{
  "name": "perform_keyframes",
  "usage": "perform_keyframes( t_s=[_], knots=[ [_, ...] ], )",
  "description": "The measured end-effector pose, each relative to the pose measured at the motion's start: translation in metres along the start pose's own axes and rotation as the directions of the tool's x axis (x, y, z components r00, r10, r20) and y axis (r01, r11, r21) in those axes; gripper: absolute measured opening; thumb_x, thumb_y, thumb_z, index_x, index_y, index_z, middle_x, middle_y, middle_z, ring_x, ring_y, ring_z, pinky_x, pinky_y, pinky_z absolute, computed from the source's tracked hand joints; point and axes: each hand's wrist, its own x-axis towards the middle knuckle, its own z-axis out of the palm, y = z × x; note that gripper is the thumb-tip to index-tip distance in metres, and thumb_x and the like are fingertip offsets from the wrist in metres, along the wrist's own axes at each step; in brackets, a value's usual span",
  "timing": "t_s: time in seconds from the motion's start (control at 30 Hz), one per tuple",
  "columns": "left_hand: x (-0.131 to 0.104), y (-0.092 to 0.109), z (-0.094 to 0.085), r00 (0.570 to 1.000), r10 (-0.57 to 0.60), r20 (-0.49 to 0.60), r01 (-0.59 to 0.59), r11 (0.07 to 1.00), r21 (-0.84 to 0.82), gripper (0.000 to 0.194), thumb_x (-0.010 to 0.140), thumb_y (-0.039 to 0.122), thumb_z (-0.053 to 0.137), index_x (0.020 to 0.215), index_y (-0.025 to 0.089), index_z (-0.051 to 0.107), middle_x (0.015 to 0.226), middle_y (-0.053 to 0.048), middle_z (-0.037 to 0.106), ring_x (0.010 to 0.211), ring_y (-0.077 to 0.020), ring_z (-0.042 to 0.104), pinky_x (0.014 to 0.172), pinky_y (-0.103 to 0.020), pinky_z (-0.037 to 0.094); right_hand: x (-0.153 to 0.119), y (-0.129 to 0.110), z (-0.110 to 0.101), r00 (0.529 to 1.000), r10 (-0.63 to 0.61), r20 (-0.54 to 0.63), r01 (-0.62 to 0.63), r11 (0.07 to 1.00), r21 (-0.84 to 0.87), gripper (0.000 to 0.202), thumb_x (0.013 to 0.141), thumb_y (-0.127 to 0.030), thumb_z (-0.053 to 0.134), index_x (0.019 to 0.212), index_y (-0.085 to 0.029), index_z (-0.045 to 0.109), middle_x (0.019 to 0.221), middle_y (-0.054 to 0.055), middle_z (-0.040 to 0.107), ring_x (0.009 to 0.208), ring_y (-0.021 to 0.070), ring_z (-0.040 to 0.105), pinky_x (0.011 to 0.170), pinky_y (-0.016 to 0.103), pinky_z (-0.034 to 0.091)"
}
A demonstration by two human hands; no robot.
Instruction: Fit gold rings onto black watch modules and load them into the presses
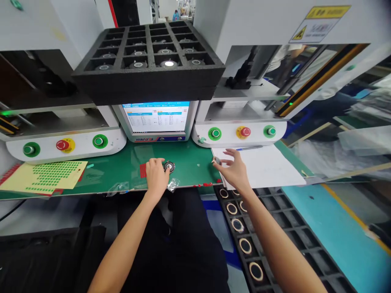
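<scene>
My left hand (pixel 156 174) rests at the front of the green bench. Its thumb and fingers are closed on a round black part (pixel 170 164) with a pale ring at its centre. Over the edge of the white paper, my right hand (pixel 235 169) pinches a small round silvery piece (pixel 217 160) between thumb and fingertips. The two parts are a short way apart. Beneath my right forearm, a black tray (pixel 276 215) bears copper-coloured rings (pixel 245 245) in its left compartments. Clear plastic scraps (pixel 173 185) lie close to my left hand.
A black foam tray (pixel 146 83) of round parts stands above the screen (pixel 155 118). White machines with green and red buttons (pixel 245 132) flank it. White paper (pixel 265 167) with a pen (pixel 250 148) lies right; a yellow sticker sheet (pixel 45 176) lies left.
</scene>
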Motion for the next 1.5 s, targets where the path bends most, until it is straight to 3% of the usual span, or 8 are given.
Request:
perform_keyframes(
  t_s=[0.17,0.27,0.37,0.53,0.63,0.77,0.97,1.5],
  knots=[
    [-0.068,0.023,0.004,0.906,-0.058,0.42,0.228,0.901,-0.368,0.028,0.083,0.041,0.068,0.086,0.014,0.073,0.089,-0.012,0.073,0.082,-0.0224,0.07,0.075,-0.035,0.058,-0.07,-0.038,0.004,0.959,-0.16,0.235,0.055,0.915,0.401,0.075,0.067,-0.068,0.077,0.123,-0.029,0.043,0.121,0.011,0.062,0.094,0.0235,0.072,0.085,0.042,0.058],
    [-0.106,0.034,0.002,0.721,-0.084,0.687,0.656,0.402,-0.639,0.039,0.072,0.048,0.081,0.092,0.015,0.076,0.094,-0.01,0.074,0.081,-0.0156,0.071,0.074,-0.026,0.059,-0.11,-0.057,0.012,0.922,-0.249,0.295,0.032,0.812,0.583,0.067,0.076,-0.049,0.081,0.13,-0.032,0.046,0.12,0.009,0.062,0.094,0.0212,0.072,0.083,0.037,0.061],
    [-0.126,0.037,-0.005,0.703,-0.126,0.7,0.71,0.192,-0.678,0.029,0.066,0.036,0.09,0.082,0.015,0.077,0.076,-0.002,0.071,0.066,-0.0062,0.065,0.065,-0.014,0.055,-0.132,-0.065,0.017,0.895,-0.308,0.323,0.015,0.744,0.668,0.065,0.08,-0.032,0.081,0.135,-0.034,0.047,0.125,0.008,0.06,0.098,0.0188,0.071,0.088,0.034,0.06],
    [-0.133,0.031,-0.021,0.931,-0.101,0.352,0.347,0.551,-0.759,0.021,0.071,0.032,0.086,0.08,0.016,0.077,0.074,-0.003,0.075,0.068,-0.0114,0.07,0.06,-0.015,0.056,-0.143,-0.071,0.015,0.869,-0.384,0.313,0.088,0.741,0.666,0.061,0.083,-0.031,0.079,0.136,-0.032,0.049,0.13,0.011,0.059,0.103,0.0227,0.071,0.089,0.038,0.061],
    [-0.138,0.029,-0.029,0.992,0.027,0.12,0.052,0.791,-0.61,0.006,0.08,0.024,0.079,0.083,0.018,0.078,0.082,-0.005,0.078,0.077,-0.015,0.073,0.071,-0.019,0.059,-0.149,-0.08,0.012,0.894,-0.383,0.233,0.16,0.757,0.634,0.05,0.085,-0.019,0.076,0.129,-0.029,0.056,0.121,0.008,0.064,0.098,0.0201,0.073,0.089,0.035,0.062],
    [-0.144,0.026,-0.034,0.97,0.24,0.037,-0.208,0.902,-0.378,0.004,0.081,0.017,0.076,0.085,0.02,0.077,0.077,-0.001,0.075,0.071,-0.0117,0.07,0.068,-0.017,0.056,-0.158,-0.089,0.01,0.918,-0.392,0.055,0.309,0.797,0.519,0.049,0.079,0.003,0.071,0.119,-0.024,0.062,0.104,0.003,0.071,0.09,0.0143,0.074,0.084,0.025,0.064],
    [-0.143,0.02,-0.041,0.875,0.484,0.012,-0.477,0.866,-0.149,0.01,0.081,0.015,0.076,0.09,0.018,0.073,0.078,-0.002,0.074,0.068,-0.0113,0.068,0.063,-0.018,0.054,-0.163,-0.09,0.01,0.88,-0.474,-0.013,0.437,0.799,0.414,0.06,0.074,0.014,0.068,0.121,-0.023,0.063,0.101,0.0,0.074,0.089,0.0115,0.073,0.086,0.02,0.063],
    [-0.144,0.013,-0.052,0.816,0.559,0.147,-0.544,0.829,-0.132,0.01,0.084,0.023,0.075,0.091,0.016,0.072,0.074,-0.004,0.074,0.063,-0.0137,0.067,0.058,-0.022,0.053,-0.149,-0.083,-0.014,0.713,-0.497,0.494,0.322,0.859,0.398,0.061,0.088,0.008,0.053,0.135,-0.03,0.048,0.129,0.007,0.053,0.085,0.0088,0.062,0.077,0.025,0.058]
  ],
)
